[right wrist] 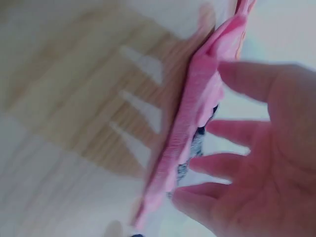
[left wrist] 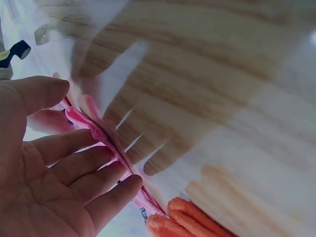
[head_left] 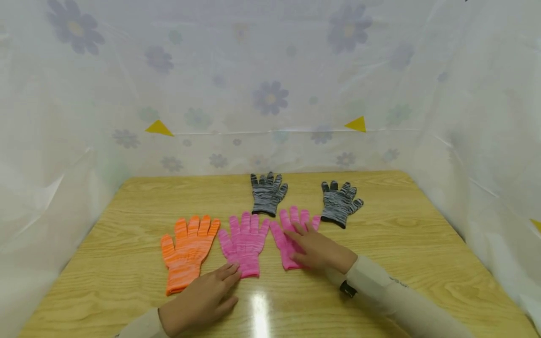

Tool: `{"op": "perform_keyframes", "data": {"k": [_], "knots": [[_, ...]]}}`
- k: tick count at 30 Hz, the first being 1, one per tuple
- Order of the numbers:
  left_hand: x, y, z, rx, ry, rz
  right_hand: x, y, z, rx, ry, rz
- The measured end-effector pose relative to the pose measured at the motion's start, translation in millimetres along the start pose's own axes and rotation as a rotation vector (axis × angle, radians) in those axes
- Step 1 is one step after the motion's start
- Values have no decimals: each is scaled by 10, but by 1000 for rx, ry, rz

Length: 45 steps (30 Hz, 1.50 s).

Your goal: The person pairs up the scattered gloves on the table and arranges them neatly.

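Note:
Two pink knit gloves lie flat, fingers pointing away, in the middle of the table. On the left pink glove (head_left: 247,239), the fingertips of my left hand (head_left: 207,293) touch the cuff's left corner; its fingers look nearly straight. My right hand (head_left: 319,249) rests over the right pink glove (head_left: 287,256), fingers spread and covering part of its palm. In the right wrist view the right hand (right wrist: 261,143) has thumb and fingers apart beside the pink fabric (right wrist: 185,113). An orange glove (head_left: 186,256) lies left of the pink pair, its cuff close to my left hand.
Farther back lie two grey-black gloves, one at centre (head_left: 267,197) and one at right (head_left: 338,204). The wooden table (head_left: 422,263) is enclosed by a pale flowered sheet (head_left: 236,84) behind and at both sides, with yellow triangles (head_left: 357,124) on it.

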<state>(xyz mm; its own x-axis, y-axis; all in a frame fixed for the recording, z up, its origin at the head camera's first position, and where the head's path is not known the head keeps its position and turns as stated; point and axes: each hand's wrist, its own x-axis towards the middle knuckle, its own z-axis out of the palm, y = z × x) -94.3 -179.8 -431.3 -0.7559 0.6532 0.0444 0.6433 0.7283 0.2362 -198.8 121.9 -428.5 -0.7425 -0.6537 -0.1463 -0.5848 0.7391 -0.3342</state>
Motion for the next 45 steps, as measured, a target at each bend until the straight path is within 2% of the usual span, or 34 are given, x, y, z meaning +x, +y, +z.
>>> {"op": "perform_keyframes", "data": {"k": [6, 9, 14, 19, 22, 24, 30, 36, 40, 45], "knots": [[-10, -9, -12, -2, -14, -9, -80, -89, 43, -141, 221, -152], [-13, -19, -13, 0, -8, -5, -117, -170, 81, -175, 253, -201], [-4, -20, -2, -13, -16, -9, -148, -211, 120, -165, 239, -226], [1, -16, 12, -17, -17, -14, -128, -218, 60, -116, 134, -210], [5, -19, 14, -15, -18, -13, -95, -218, 29, -109, 114, -199], [8, -21, 13, -13, -21, -13, -78, -216, 29, -125, 136, -192], [3, -22, 13, -9, -15, -3, -64, -232, 96, -272, 233, -173], [7, -24, 6, 9, 9, 10, -95, -263, 134, -378, 251, -150], [11, -24, 9, 19, 20, 15, -114, -291, 116, -448, 186, -137], [3, -28, 12, 27, 15, 23, -119, -331, 97, -411, 37, -52]]}}
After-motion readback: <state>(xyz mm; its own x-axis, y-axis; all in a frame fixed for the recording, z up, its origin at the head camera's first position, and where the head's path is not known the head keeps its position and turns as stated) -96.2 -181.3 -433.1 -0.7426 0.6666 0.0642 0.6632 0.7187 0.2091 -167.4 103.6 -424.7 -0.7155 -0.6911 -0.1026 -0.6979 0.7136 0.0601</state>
